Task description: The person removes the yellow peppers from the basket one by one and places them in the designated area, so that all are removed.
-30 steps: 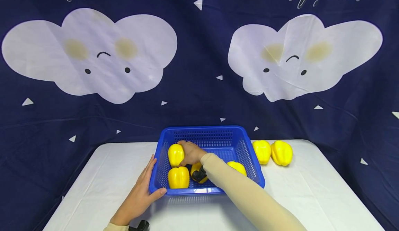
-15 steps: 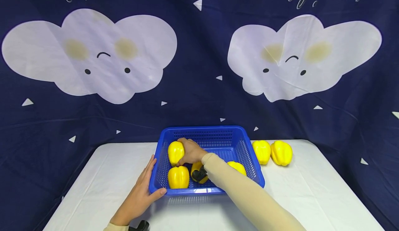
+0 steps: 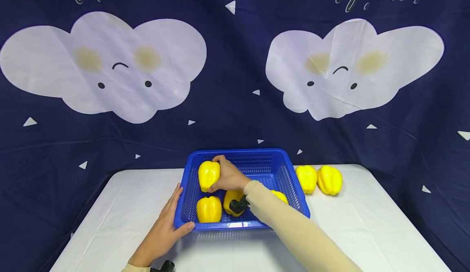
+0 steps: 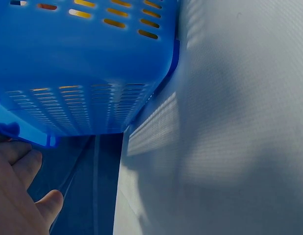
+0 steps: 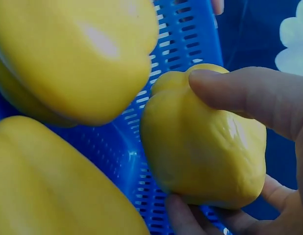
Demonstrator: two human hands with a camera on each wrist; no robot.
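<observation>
My right hand (image 3: pixel 231 176) holds a yellow bell pepper (image 3: pixel 209 175) over the left back part of a blue plastic basket (image 3: pixel 242 224). In the right wrist view, thumb and fingers grip that pepper (image 5: pixel 203 142) from opposite sides. My left hand (image 3: pixel 163 227) rests against the basket's left front corner, its fingers straight along the left wall and its thumb at the front rim. Inside the basket, a yellow bell pepper (image 3: pixel 209 209) stands at the front left. Another pepper (image 3: pixel 232 200) is partly behind the wrist camera, and one more (image 3: pixel 280 196) is partly hidden by the right sleeve.
Two yellow bell peppers (image 3: pixel 306 178) (image 3: pixel 329 180) lie on the white tablecloth (image 3: pixel 371 227) just right of the basket. Behind the table hangs a dark blue curtain (image 3: pixel 235 113) with cloud prints.
My right hand has lifted the bell pepper slightly and moved it a little toward the back. The left hand and the basket stay in place; the head view shifts slightly.
</observation>
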